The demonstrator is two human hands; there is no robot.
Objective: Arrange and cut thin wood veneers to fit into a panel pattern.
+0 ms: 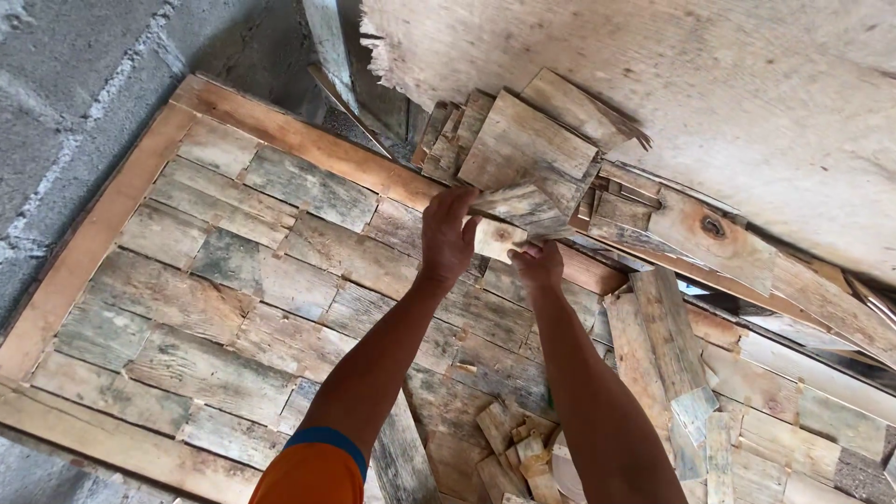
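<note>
My left hand (447, 235) and my right hand (539, 264) both reach forward over a large framed wooden panel (233, 280) made of weathered plank pieces. Together they grip a small pale wood block (497, 239), the left hand from its left side, the right hand from below right. A grey weathered plank piece (519, 203) lies just above the block, touching my left fingers. The block sits near the panel's far frame rail (308, 140).
A heap of cut plank offcuts (523, 140) lies beyond the hands. A large pale board (747, 103) fills the upper right. Loose planks (667, 345) and small scraps (513, 448) lie on the right and near me. Grey block wall (65, 84) on the left.
</note>
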